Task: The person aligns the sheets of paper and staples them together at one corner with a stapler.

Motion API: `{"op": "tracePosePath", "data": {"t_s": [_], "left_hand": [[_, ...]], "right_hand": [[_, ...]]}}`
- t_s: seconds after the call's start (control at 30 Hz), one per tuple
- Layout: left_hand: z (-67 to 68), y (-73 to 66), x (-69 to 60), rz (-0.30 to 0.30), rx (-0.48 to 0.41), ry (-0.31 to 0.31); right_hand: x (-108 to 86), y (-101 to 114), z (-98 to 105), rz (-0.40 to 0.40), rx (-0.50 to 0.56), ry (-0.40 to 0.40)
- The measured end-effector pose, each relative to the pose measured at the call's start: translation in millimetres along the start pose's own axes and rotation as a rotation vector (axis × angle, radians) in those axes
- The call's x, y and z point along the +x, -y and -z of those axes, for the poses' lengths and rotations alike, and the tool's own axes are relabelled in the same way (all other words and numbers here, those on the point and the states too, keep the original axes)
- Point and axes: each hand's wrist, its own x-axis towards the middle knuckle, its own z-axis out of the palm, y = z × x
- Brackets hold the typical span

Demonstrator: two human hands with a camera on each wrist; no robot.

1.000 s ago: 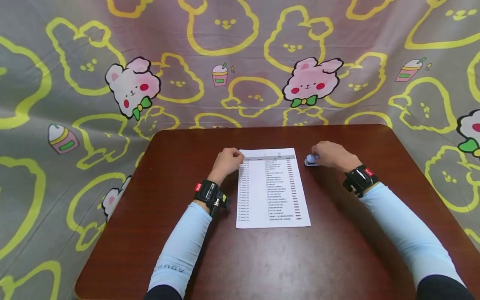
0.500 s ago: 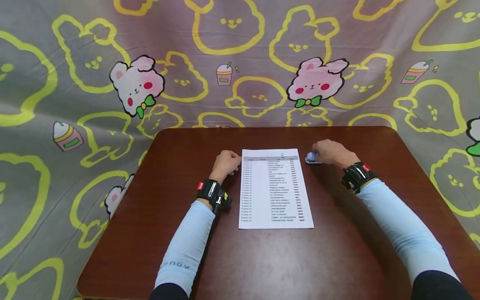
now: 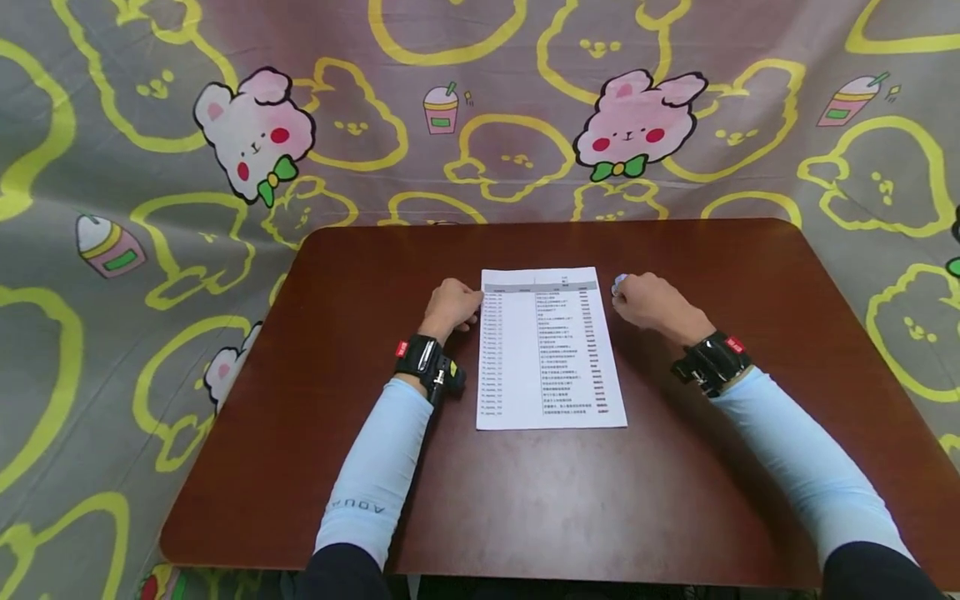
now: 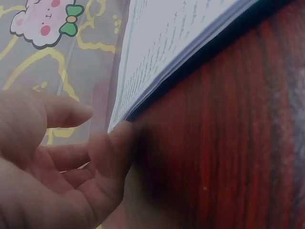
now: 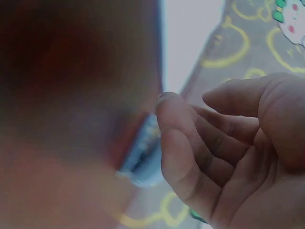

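A stack of printed paper sheets (image 3: 510, 358) lies flat on the table, its side edge showing in the left wrist view. Beside its upper left edge is my left hand (image 3: 452, 305), fingers loosely bent and thumb apart from them; a fingertip (image 4: 125, 131) appears to touch the paper edge. My right hand (image 3: 651, 303) is over the table to the right of the sheets. It largely covers a small light-blue stapler (image 3: 618, 282) in the head view. In the right wrist view the stapler (image 5: 148, 162) is blurred beyond the relaxed fingers, outside the gap between thumb and fingers.
The dark red-brown wooden table (image 3: 360, 333) has rounded corners. Behind it and along both sides hangs a grey curtain (image 3: 517, 100) with yellow outlines and rabbit heads. Black cameras are strapped to both wrists.
The right hand has shifted so that it hides more of the stapler. My left hand has slid off the sheets' upper left corner to beside their edge. The head view has tilted down.
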Motion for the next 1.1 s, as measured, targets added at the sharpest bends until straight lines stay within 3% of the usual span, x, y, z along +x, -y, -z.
{"op": "tracePosePath", "data": {"t_s": [0.23,0.47,0.57,0.73,0.87,1.1], "left_hand": [[-10.0,3.6,-1.6,0.068,-0.07,0.075],[-15.3,4.1,6.1,0.059,-0.207,0.051],[-14.6,4.8,7.9,0.086,-0.188,0.045],[-14.3,5.2,7.4,0.098,-0.104,0.091],[-12.0,1.9,6.9,0.066,-0.066,0.105],[-5.8,-1.9,7.6,0.004,-0.077,0.101]], "right_hand": [[-6.1,-2,-31,-0.096,0.058,0.1],[2.1,8,-34,-0.214,0.155,0.16],[5.3,13,-34,-0.249,0.172,0.179],[5.5,15,-33,-0.264,0.156,0.186],[5.7,14,-31,-0.251,0.158,0.162],[10.4,12,-24,-0.241,0.164,0.142]]}}
